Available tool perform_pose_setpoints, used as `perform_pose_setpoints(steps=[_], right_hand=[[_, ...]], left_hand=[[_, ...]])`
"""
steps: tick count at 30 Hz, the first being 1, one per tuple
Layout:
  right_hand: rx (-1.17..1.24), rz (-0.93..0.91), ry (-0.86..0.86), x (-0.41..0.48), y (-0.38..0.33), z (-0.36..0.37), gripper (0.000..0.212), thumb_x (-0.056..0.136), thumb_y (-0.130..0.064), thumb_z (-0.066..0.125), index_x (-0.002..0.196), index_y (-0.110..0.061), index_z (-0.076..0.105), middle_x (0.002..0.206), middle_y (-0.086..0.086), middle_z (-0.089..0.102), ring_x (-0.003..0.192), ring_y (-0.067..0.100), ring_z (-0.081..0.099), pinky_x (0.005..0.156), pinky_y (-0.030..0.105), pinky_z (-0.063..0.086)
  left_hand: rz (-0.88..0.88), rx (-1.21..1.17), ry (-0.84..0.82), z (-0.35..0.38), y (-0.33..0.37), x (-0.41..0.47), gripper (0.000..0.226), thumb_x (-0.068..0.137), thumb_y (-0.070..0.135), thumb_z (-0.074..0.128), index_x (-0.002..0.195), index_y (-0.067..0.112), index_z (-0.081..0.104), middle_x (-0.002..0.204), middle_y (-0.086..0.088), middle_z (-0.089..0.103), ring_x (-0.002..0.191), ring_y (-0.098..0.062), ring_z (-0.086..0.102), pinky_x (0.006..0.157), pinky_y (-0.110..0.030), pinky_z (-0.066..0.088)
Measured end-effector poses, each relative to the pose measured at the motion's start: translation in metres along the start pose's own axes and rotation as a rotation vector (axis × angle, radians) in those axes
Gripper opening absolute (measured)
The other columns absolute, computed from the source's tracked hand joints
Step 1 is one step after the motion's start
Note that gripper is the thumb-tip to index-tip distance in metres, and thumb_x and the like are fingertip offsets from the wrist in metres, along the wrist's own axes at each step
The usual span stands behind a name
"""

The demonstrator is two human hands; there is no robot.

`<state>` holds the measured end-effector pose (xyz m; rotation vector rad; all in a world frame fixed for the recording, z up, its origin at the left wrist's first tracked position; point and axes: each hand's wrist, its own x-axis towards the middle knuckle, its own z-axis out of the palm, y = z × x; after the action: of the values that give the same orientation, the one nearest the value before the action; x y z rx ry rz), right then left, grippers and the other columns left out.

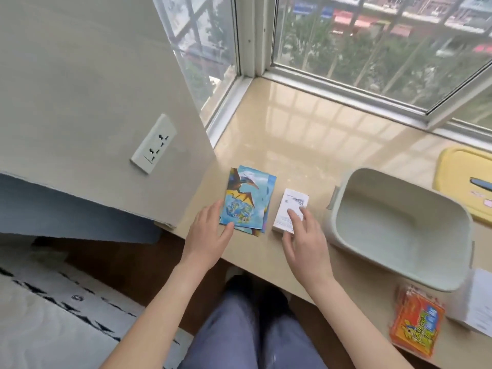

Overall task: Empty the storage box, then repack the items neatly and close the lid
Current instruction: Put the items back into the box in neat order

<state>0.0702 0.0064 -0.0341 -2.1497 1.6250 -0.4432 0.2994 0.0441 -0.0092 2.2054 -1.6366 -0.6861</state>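
Observation:
The pale storage box [394, 272] stands open and empty on the beige windowsill, right of centre. Its yellow lid [452, 166] lies flat behind it at the right edge. A stack of blue dinosaur picture packs [246, 199] lies left of centre; my left hand [207, 235] rests beside its near left corner, fingers straight and touching the edge. A small white stack of cards [290, 206] lies between the packs and the box; my right hand [303, 241] has straight fingers lying on its near end. Orange packs [415, 323] lie at the sill's front right.
White papers [482, 302] lie at the right, by the box's near corner. A wall with a socket [153, 143] bounds the sill on the left. Window frames run along the back. Below the sill are my legs and a patterned rug [53, 315].

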Motion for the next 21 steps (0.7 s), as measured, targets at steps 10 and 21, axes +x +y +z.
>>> perform_pose_setpoints(steps=[10,21], right_hand=[[0.105,0.164,-0.018,0.064,-0.019,0.166,0.051,0.094,-0.017,0.06,0.142,-0.008,0.046,0.146,0.024,0.041,0.132,0.037,0.044,0.102,0.047,0.045],[-0.18,0.365,0.03,0.079,0.023,0.253,0.065,0.087,-0.042,0.064,0.144,-0.016,0.045,0.148,0.028,0.035,0.129,0.042,0.033,0.104,0.051,0.038]], left_hand=[[0.053,0.056,-0.177,0.084,-0.097,0.121,0.069,0.092,0.042,0.058,0.148,0.017,0.028,0.141,-0.004,0.042,0.128,-0.019,0.036,0.103,-0.029,0.032],[0.194,0.138,-0.028,0.162,-0.159,0.146,0.075,0.083,0.055,0.045,0.141,0.008,0.043,0.132,-0.009,0.05,0.116,-0.023,0.036,0.101,-0.03,0.029]])
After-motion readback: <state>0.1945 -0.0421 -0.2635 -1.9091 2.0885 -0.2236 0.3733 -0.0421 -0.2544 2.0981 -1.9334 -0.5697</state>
